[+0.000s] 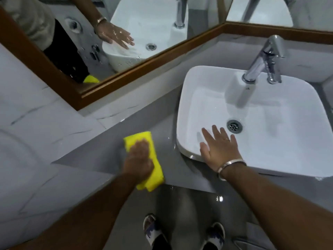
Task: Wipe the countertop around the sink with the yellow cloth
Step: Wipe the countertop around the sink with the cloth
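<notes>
A folded yellow cloth lies flat on the grey countertop, left of the white sink. My left hand presses down on top of the cloth, fingers curled over it. My right hand rests with fingers spread on the sink's near left rim, holding nothing; it wears a silver bracelet and a ring. A small gap of wet grey counter separates the cloth from the sink.
A chrome tap stands at the back of the sink, with a drain in the basin. A wood-framed mirror runs along the back wall. Marble wall tiles close the left side. My feet in sandals show below the counter edge.
</notes>
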Demonstrator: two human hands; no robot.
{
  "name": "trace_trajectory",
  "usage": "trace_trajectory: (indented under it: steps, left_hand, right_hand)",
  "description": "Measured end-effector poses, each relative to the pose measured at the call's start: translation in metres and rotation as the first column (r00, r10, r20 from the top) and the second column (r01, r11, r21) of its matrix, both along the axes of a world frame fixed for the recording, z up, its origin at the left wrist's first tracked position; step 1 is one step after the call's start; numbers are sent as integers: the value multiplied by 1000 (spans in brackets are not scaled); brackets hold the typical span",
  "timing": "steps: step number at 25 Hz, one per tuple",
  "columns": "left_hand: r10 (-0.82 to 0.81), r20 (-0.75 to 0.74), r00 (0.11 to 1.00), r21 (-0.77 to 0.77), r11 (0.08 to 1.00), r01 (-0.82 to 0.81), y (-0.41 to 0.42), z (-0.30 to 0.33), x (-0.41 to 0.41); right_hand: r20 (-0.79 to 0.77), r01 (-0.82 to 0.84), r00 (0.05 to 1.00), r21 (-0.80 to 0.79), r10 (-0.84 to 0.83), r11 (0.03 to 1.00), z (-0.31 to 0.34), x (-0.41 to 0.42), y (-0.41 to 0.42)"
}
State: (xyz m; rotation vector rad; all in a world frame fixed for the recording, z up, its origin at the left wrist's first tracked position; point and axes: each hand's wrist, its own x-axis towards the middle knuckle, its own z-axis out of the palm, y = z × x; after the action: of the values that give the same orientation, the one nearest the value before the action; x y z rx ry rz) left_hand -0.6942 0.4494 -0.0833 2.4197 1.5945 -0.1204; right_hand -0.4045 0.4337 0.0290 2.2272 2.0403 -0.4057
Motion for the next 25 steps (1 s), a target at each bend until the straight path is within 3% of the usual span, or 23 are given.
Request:
trace_trajectory:
  steps: [1, 2, 4, 6, 8, 10, 12, 14, 15, 17, 19, 20, 21, 23, 25]
  left_hand:
    - [79, -36, 996, -2, 997, -79, 4, 3, -21]
    - [58, -58, 997, 41, 998, -56, 2, 2, -37]
    - [-161, -25, 987, 70, 984, 162, -7, 0, -40]
    - [-358, 55, 932, -6, 933, 359, -6, 0, -14]
    - [-482, 86, 872, 57, 876, 479, 23, -8, 29]
    - [-355, 54, 933, 82, 933, 350, 63, -9, 64]
    - [6, 60, 998, 8, 1000, -7, 92, -5, 60]
    - [313, 33, 949, -26, 950, -312, 72, -3, 41]
    - [302, 25, 953, 11, 953, -303, 47, -1, 34]
    - [-22, 54, 998, -35, 999, 24, 4, -2, 34]
    - [-428, 76, 900, 42, 904, 426, 20, -8, 49]
    - [-476, 76, 876, 111, 877, 467, 46, -10, 62]
    - [-382, 101, 919, 124, 921, 369, 71, -6, 71]
    - [29, 79, 996, 19, 999, -31, 88, -2, 62]
    - [390, 39, 920, -2, 921, -390, 53, -2, 16]
  right_hand:
    - [16, -1, 1000, 2, 1, 1000, 1, -1, 1]
    - [29, -5, 1000, 1, 5, 1000, 2, -3, 1]
    - [40, -17, 999, -13, 17, 1000, 5, -4, 0]
    - [39, -20, 999, -21, 21, 1000, 6, -3, 1]
    - [46, -22, 999, -21, 23, 1000, 7, -2, 1]
    - [46, -21, 999, -21, 22, 1000, 7, -2, 0]
    - [29, -21, 999, -20, 21, 1000, 6, -1, 0]
    - [21, -21, 1000, -28, 22, 999, 6, -1, 1]
    - [19, -26, 999, -31, 27, 999, 7, -1, 2]
    - [23, -43, 999, -34, 43, 999, 6, -1, 1]
    - [17, -42, 999, -32, 43, 999, 6, -1, 2]
    - [16, -38, 999, -23, 39, 999, 6, -1, 3]
    - [17, -39, 999, -16, 40, 999, 6, -1, 2]
    - [8, -40, 999, -28, 40, 999, 7, -1, 1]
    - [-5, -42, 999, -42, 42, 998, 8, -1, 0]
